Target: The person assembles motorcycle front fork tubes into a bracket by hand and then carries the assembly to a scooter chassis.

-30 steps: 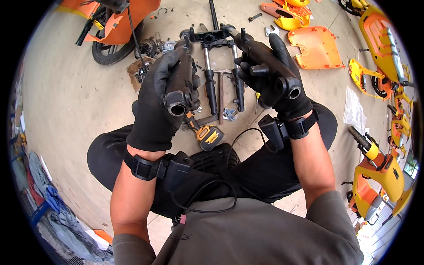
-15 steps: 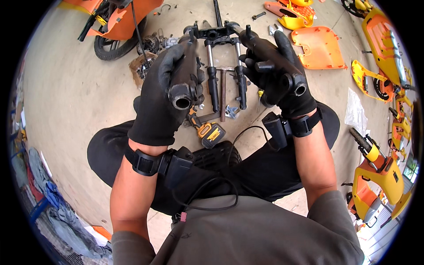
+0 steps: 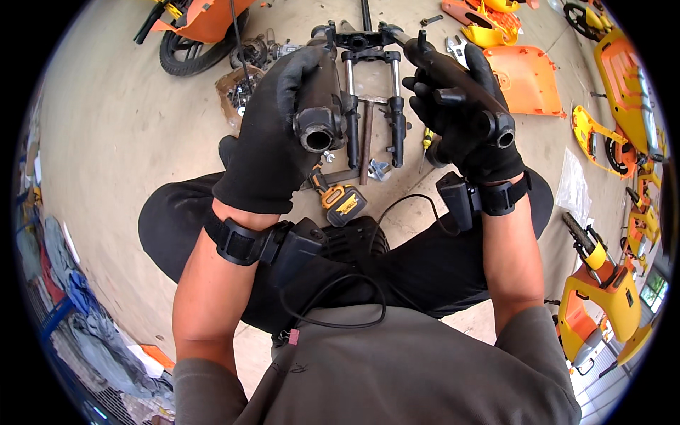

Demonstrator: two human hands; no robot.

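Both my hands, in black gloves, hold a black two-legged front fork [image 3: 320, 99] out in front of me. Its hollow leg ends face me, and its crossbar [image 3: 359, 41] is farthest away. My left hand [image 3: 265, 131] is wrapped around the left leg. My right hand [image 3: 489, 145] grips the other leg from its outer side, thumb and fingers bent about it. Between the two legs, a second fork [image 3: 397, 131] with shiny upper tubes lies on the floor. Beside it are a T-shaped hammer-like tool [image 3: 367, 142] and a yellow-black cordless power tool [image 3: 343, 204].
A yellow-handled screwdriver [image 3: 427, 139] and an adjustable wrench [image 3: 457, 48] lie on the floor. A box of metal parts [image 3: 234, 92] and a wheel [image 3: 188, 53] are at far left. An orange panel [image 3: 524, 81] and yellow-orange bikes [image 3: 602, 297] line the right. Cloths [image 3: 92, 340] lie at left.
My hands and the held fork have moved slightly right and forward. The whole view has shifted a little too. Both hands keep their grip.
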